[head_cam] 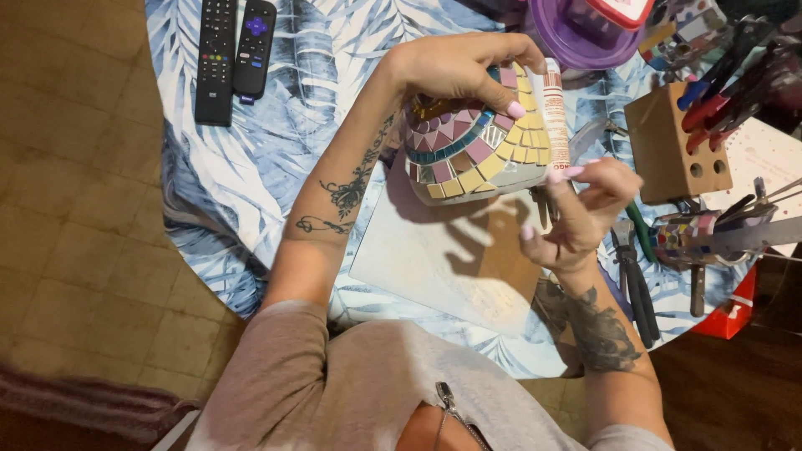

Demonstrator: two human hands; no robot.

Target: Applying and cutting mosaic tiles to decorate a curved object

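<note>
Evidently rigid, weighty, breakable: mosaic-tiled piece; left hand clamps top edge, right hand pinches glue tube; best gripped by rim.

- Mosaic piece: small glossy tiles in pink, yellow and teal, with some mirror-like bits.
- Tablecloth: soft cloth with a printed blue leaf pattern.
- Two remotes: matt black plastic.
- Tool block: plain raw wood, drilled with holes.
- Pliers: dull grey metal.
- Tub: see-through purple plastic, shiny.
- Board: pale, flat, matt surface.
- Floor: worn brownish tiles.
</note>
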